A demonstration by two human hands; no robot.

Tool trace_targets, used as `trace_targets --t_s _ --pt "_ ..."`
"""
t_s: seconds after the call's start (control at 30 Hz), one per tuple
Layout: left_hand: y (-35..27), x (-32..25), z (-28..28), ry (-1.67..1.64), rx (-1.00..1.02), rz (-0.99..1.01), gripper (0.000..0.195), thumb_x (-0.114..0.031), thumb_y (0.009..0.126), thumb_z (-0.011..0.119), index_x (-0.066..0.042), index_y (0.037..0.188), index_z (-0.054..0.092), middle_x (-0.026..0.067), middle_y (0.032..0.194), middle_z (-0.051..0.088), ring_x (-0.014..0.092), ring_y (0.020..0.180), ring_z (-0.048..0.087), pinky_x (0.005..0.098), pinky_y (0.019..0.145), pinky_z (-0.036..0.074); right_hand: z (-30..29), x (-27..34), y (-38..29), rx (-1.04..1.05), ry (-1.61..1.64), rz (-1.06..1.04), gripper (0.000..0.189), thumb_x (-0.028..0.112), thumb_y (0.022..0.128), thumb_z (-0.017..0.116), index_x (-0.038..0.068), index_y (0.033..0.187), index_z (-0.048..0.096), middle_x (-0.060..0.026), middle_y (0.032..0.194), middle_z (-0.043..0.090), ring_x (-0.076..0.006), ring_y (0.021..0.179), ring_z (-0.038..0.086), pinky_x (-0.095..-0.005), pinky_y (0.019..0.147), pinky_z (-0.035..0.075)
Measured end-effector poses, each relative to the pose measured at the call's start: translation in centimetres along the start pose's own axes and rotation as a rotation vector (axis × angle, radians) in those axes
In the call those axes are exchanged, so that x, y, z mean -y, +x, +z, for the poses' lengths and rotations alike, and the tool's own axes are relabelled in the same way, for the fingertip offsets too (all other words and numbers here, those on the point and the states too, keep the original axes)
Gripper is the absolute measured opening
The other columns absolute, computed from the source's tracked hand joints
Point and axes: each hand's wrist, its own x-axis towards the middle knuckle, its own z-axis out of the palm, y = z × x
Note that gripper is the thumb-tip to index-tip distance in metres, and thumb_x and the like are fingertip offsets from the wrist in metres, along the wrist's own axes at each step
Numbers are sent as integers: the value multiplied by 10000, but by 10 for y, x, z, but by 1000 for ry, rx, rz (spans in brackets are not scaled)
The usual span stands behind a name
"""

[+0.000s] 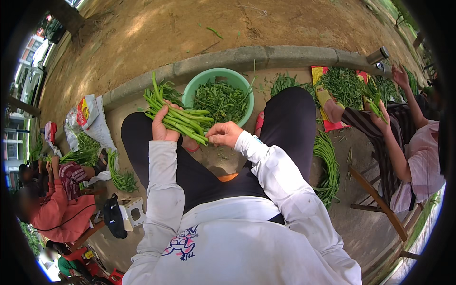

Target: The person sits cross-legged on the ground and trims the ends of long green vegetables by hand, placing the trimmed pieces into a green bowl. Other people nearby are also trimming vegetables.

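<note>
My left hand (164,124) grips a thick bunch of green stems (185,119), which look like water spinach, above my left knee. Leaves hang from the bunch's far side, and the stem ends point toward my right hand (226,134). Thumb and fingertips of that hand are pinched together at the lowest stem ends. Just beyond my hands, between my knees, stands a light green plastic basin (248,80). Loose torn leaves (221,101) fill much of it, and a long stem leans over its right rim.
A concrete kerb (221,60) runs behind the basin. Bundled greens (329,167) lie beside my right knee, with another bundle (119,174) at left. Seated people handle greens on both sides. A white step stool (133,213) and black bag (114,217) sit at left; a steel tumbler (377,55) rests on the kerb.
</note>
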Motion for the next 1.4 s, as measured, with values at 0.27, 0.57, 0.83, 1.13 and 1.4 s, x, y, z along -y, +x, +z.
trace_targets --t_s 0.27,0.57,0.83,1.13,1.4 --pt "0 5 -1 37 -7 -11 217 -26 789 562 -53 1002 532 43 917 550 197 853 537 387 874 411 9 5 -1 -171 -362 -155 145 136 702 601 37 805 620 -79 728 627 -177 656 597 -299 634 475" --pt "-3 10 3 75 13 -25 191 -42 800 557 -45 990 529 70 883 552 206 850 536 382 876 413 11 -4 7 -449 -257 -7 125 144 686 590 28 733 582 -100 668 596 -211 623 580 -322 603 463" --pt "-3 12 4 74 5 -3 187 -47 799 567 -32 983 540 66 887 556 206 856 537 380 886 408 13 -6 13 -497 294 200 100 144 728 583 45 733 565 -31 611 543 -126 467 498 -269 433 410" --pt "1 4 0 50 -2 26 197 -34 792 567 -32 988 543 55 897 555 201 849 543 381 876 417 12 1 2 -188 56 31 138 121 783 548 6 851 582 -26 687 567 -97 567 518 -238 536 442" --pt "-2 11 0 89 1 -9 203 -40 791 577 -32 989 538 66 885 556 204 844 544 381 873 420 17 3 0 -252 -512 -69 186 181 718 548 23 794 608 -112 683 595 -232 644 575 -327 623 461"
